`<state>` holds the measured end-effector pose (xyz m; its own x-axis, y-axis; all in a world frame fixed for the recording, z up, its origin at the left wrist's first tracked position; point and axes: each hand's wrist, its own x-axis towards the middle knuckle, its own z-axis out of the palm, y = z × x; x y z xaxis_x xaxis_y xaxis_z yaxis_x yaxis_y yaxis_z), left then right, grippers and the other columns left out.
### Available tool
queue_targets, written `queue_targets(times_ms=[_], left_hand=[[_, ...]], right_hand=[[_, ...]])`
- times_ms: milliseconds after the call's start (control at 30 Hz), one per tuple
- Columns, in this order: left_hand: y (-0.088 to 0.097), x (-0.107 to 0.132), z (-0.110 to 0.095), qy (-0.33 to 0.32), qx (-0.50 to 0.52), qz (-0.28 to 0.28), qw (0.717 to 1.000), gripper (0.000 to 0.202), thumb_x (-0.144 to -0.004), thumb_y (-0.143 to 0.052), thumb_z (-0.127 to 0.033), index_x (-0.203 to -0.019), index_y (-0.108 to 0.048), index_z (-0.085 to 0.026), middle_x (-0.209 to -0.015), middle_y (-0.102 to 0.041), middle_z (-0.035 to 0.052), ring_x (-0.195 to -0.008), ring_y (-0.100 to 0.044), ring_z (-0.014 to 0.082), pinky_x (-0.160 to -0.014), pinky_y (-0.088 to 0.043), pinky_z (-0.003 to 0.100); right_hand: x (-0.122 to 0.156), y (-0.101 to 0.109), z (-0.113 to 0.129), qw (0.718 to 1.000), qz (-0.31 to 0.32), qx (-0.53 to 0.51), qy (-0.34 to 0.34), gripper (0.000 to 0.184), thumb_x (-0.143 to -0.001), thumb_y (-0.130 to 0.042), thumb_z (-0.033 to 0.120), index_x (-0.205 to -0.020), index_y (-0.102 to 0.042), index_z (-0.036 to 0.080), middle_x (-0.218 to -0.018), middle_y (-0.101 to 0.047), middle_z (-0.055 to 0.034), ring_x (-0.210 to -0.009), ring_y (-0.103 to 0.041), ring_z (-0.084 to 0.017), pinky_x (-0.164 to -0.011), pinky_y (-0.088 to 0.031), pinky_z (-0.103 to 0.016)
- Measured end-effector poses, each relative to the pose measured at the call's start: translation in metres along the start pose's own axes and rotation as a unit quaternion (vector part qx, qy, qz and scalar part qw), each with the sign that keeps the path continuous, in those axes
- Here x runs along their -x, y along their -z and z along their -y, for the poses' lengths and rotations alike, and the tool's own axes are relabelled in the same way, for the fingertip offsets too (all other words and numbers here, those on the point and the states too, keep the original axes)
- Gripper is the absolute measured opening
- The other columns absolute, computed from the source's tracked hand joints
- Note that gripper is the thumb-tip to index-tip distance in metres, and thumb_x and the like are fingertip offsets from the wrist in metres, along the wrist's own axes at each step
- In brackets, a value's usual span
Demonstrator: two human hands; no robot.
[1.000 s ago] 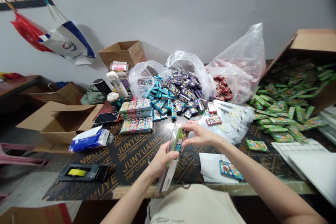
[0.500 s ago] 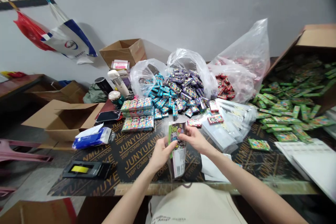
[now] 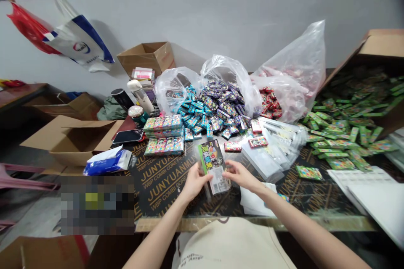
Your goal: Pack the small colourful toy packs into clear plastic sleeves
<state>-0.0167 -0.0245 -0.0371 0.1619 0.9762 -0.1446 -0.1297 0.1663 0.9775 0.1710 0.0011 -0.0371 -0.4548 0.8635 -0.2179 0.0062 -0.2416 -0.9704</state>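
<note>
Printed packet (image 3: pixel 215 166) over desk (image 3: pixel 158 185). Left hand (image 3: pixel 194 183) pinching its left edge; right hand (image 3: pixel 239 175) at right edge, grip unclear. Probably light, bendy, slick; hold by 2 side edges, avoid creasing.

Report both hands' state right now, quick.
Left hand: closed, holding the printed packet by its left side.
Right hand: partly curled at the packet's right edge; whether it grips cannot be told.

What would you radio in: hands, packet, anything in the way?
Left hand gripping printed packet. Right hand at packet's right edge. Small red box close beyond, not blocking.
</note>
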Motion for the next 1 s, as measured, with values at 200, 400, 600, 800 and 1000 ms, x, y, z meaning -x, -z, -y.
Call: queue_targets(times_ms=[200, 400, 600, 800, 1000], left_hand=[[-0.009, -0.003, -0.003, -0.024, 0.022, -0.039, 0.999, 0.049, -0.066, -0.069, -0.025, -0.110, -0.049, -0.016, -0.101, -0.064, 0.0079, -0.088, -0.062, 0.0202, -0.081, -0.048, 0.034], [-0.031, -0.003, -0.025, -0.047, 0.083, -0.030, 0.995, 0.047, -0.072, -0.064, -0.028, -0.115, -0.048, -0.020, -0.105, -0.062, 0.0062, -0.097, -0.058, 0.0191, -0.084, -0.045, 0.030], [-0.050, -0.006, -0.026, -0.042, 0.151, -0.122, 0.980, 0.035, -0.082, -0.046, -0.043, -0.091, -0.064, -0.014, -0.095, -0.066, 0.0068, -0.091, -0.059, 0.0187, -0.082, -0.044, 0.029], [-0.033, -0.005, -0.037, 0.057, 0.187, -0.079, 0.978, 0.018, -0.065, -0.060, -0.021, -0.080, -0.068, -0.013, -0.080, -0.069, 0.0059, -0.075, -0.063, 0.0182, -0.072, -0.047, 0.030], [-0.027, 0.020, -0.062, -0.124, -0.133, -0.092, 0.979, 0.016, -0.065, -0.068, -0.024, -0.081, -0.072, -0.021, -0.088, -0.070, 0.0068, -0.087, -0.062, 0.0233, -0.085, -0.045, 0.036]], right_hand=[[-0.004, -0.006, 0.003, 0.992, -0.095, 0.016, 0.085, 0.024, -0.069, -0.065, 0.037, -0.079, -0.061, 0.016, -0.069, -0.065, -0.0010, -0.065, -0.060, -0.015, -0.063, -0.046, -0.027], [-0.002, -0.028, 0.027, 0.960, -0.219, -0.154, 0.080, 0.037, -0.077, -0.052, 0.048, -0.101, -0.063, 0.022, -0.092, -0.068, -0.0031, -0.085, -0.061, -0.019, -0.074, -0.047, -0.030], [-0.002, -0.048, 0.038, 0.923, -0.285, -0.245, 0.081, 0.030, -0.077, -0.049, 0.039, -0.078, -0.070, 0.018, -0.073, -0.070, -0.0029, -0.076, -0.062, -0.019, -0.076, -0.045, -0.031], [0.004, -0.040, 0.033, 0.940, -0.224, -0.254, 0.030, 0.014, -0.060, -0.058, 0.017, -0.068, -0.069, 0.018, -0.071, -0.069, -0.0015, -0.070, -0.062, -0.017, -0.071, -0.046, -0.029], [0.016, -0.018, 0.030, 0.970, -0.200, -0.059, 0.123, 0.014, -0.065, -0.068, 0.024, -0.079, -0.072, 0.023, -0.084, -0.071, -0.0036, -0.080, -0.063, -0.021, -0.078, -0.047, -0.035]])
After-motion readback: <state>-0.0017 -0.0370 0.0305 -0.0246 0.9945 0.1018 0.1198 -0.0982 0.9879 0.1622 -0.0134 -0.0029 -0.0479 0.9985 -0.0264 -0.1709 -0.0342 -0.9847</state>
